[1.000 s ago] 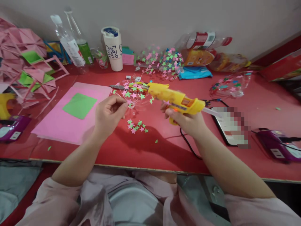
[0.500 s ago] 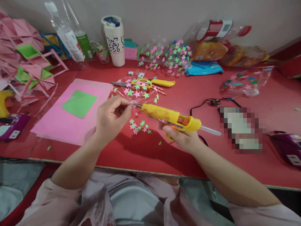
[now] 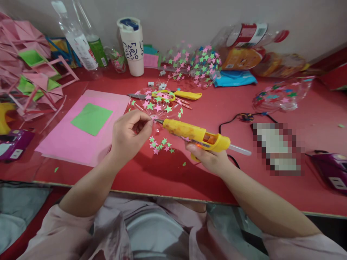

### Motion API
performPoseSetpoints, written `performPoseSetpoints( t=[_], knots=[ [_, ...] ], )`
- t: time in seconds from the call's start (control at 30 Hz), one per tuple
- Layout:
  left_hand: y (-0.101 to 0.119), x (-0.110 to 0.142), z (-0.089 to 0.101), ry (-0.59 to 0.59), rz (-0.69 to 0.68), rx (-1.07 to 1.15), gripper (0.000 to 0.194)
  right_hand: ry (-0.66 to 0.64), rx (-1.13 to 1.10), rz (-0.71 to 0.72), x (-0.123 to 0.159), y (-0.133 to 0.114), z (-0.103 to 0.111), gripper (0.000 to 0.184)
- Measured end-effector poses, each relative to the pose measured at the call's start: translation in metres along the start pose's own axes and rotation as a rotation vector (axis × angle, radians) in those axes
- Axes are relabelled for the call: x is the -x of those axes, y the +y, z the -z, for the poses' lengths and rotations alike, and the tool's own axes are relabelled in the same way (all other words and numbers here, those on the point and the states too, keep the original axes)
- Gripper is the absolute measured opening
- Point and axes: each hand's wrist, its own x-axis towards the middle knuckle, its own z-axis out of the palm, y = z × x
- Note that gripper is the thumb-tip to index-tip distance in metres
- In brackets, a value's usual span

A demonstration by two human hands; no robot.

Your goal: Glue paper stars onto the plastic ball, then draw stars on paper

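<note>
My right hand [image 3: 210,159] grips a yellow glue gun [image 3: 196,134] by its handle, nozzle pointing left. The nozzle tip almost touches the fingertips of my left hand [image 3: 127,137], which are pinched together on something small that I cannot make out. Just behind the pinch lies a clear plastic piece [image 3: 155,104] covered with pink and green paper stars. A small heap of loose stars [image 3: 161,145] lies on the red table [image 3: 173,173] under the gun.
Yellow-handled scissors [image 3: 173,95] lie behind the starred plastic. Pink sheets with a green square [image 3: 91,118] lie at left, folded pink paper shapes [image 3: 29,68] beyond. Bottles [image 3: 81,43], a white cup [image 3: 133,45] and more starred plastic [image 3: 197,63] line the wall. A purple device [image 3: 332,171] sits at right.
The glue gun swung down from over the scissors until its nozzle met my pinched left fingers. In the last half second almost nothing moved.
</note>
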Motion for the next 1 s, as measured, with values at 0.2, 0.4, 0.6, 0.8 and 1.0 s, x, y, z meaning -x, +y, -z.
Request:
performPoseSetpoints(
  t=[0.2, 0.4, 0.6, 0.8, 1.0],
  knots=[
    [0.0001, -0.0001, 0.0005, -0.001, -0.014, -0.023, 0.013, 0.014, 0.024, -0.012, 0.0003, 0.0005, 0.001, 0.035],
    [-0.0002, -0.0002, 0.0008, -0.007, -0.013, -0.055, 0.012, 0.013, 0.012, -0.015, -0.0006, 0.0014, 0.0006, 0.032],
    [-0.0009, -0.0003, 0.0001, -0.003, -0.028, -0.063, 0.012, 0.008, -0.007, -0.031, -0.0003, -0.0009, -0.0002, 0.034],
    [-0.0039, -0.0002, -0.0008, 0.025, -0.159, -0.162, 0.012, 0.028, 0.023, 0.016, -0.0012, -0.0005, 0.0007, 0.028],
    [-0.0061, 0.0024, 0.0029, 0.048, -0.516, -0.263, 0.014, 0.057, 0.124, 0.043, 0.0005, -0.0026, 0.0044, 0.031]
  ],
)
